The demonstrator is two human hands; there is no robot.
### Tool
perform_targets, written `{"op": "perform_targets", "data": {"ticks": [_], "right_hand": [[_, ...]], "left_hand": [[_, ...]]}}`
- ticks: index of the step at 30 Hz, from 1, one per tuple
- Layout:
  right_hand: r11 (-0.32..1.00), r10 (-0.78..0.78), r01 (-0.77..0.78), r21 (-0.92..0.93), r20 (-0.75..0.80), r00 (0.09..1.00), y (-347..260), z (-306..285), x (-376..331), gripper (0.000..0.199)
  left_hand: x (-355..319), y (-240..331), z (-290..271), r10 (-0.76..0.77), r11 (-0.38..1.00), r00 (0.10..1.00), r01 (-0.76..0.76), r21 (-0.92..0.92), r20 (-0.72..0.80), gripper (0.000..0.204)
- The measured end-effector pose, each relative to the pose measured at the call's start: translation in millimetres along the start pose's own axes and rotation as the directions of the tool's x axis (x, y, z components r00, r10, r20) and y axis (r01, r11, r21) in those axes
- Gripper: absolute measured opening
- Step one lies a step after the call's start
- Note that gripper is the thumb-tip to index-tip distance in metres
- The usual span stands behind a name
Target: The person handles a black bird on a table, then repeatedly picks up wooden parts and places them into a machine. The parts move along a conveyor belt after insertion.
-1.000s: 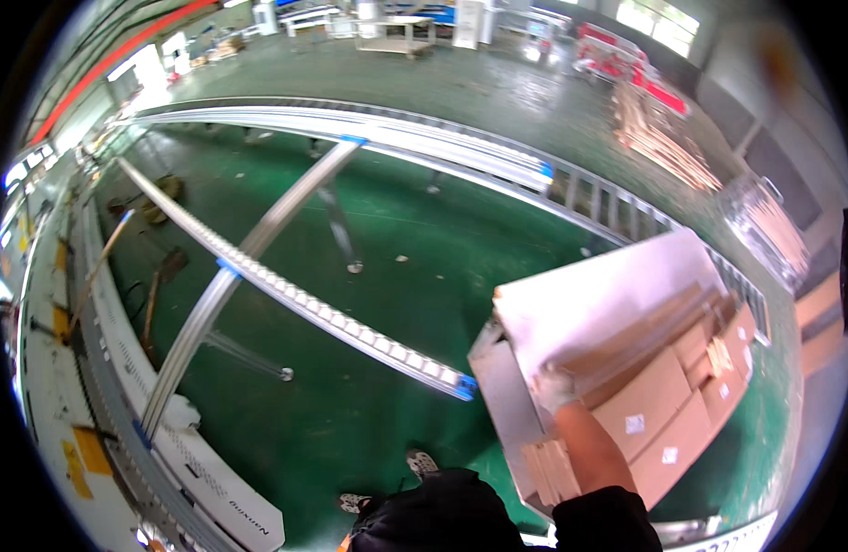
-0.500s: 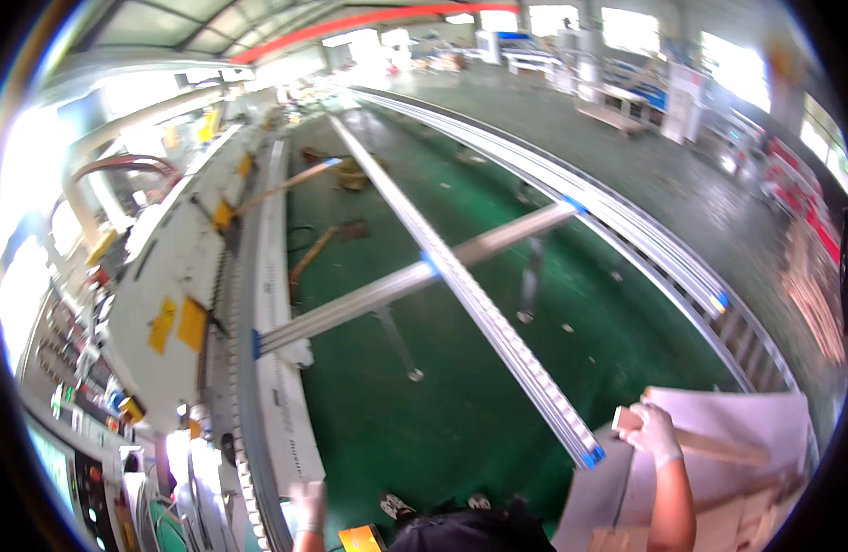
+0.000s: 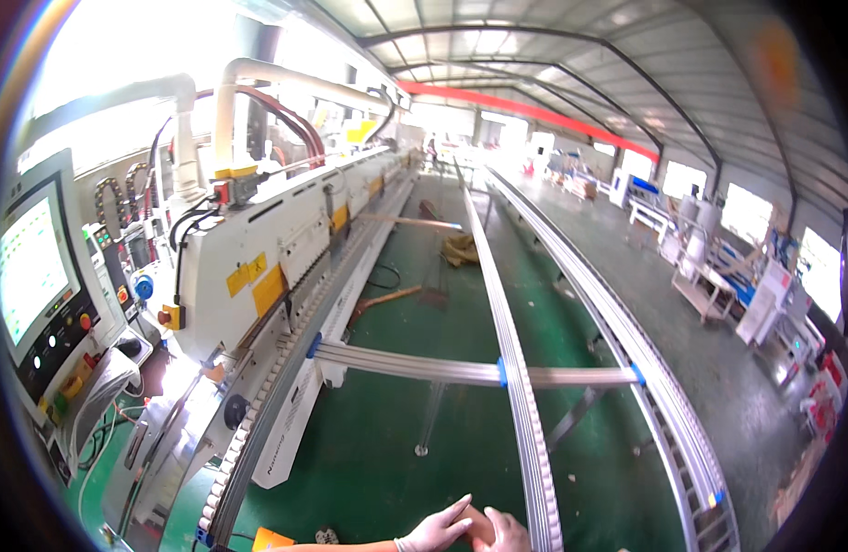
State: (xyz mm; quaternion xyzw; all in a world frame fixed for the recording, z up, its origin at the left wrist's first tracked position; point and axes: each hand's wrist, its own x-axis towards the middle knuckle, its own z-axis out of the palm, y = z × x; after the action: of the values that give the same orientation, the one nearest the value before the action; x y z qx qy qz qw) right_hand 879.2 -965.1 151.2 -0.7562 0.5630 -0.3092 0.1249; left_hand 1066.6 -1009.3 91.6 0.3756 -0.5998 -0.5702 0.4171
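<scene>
Both my hands wear pale gloves and meet low in the view, beside the lower end of the middle metal rail (image 3: 509,368). Between them is a tan wooden strip (image 3: 480,526), seen nearly end-on, its lower part hidden. My right hand (image 3: 508,534) is closed around its right side. Against its left side lie the fingers and thumb of my left hand (image 3: 438,530), gripping it; my left forearm reaches in from the left along the lower edge.
At left stands a long white machine (image 3: 231,253) with yellow labels and a control screen (image 3: 33,267). A roller track (image 3: 277,396) runs along it. A crossbar (image 3: 415,363) joins the rails, with another roller rail (image 3: 617,294) at right. An orange box (image 3: 272,540) sits near my left arm.
My view has swung left and up. My left hand has come across to the wooden strip, which my right hand alone held before. The pale board stack at right has left the view.
</scene>
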Motion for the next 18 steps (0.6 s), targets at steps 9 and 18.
{"op": "perform_targets", "data": {"ticks": [9,18], "right_hand": [[0.942,0.256,-0.225,-0.25,0.098,0.962,66.3,16.1,-64.1,0.08],[0.994,0.085,-0.046,-0.101,0.43,0.899,-58.7,93.7,81.8,0.063]], "left_hand": [[31.1,41.4,-129.6,-0.283,0.891,0.925,0.156,-0.427,-0.253,0.05],[-2.9,-10.5,-308.5,-0.27,0.932,0.613,-0.027,-0.361,-0.742,0.041]]}}
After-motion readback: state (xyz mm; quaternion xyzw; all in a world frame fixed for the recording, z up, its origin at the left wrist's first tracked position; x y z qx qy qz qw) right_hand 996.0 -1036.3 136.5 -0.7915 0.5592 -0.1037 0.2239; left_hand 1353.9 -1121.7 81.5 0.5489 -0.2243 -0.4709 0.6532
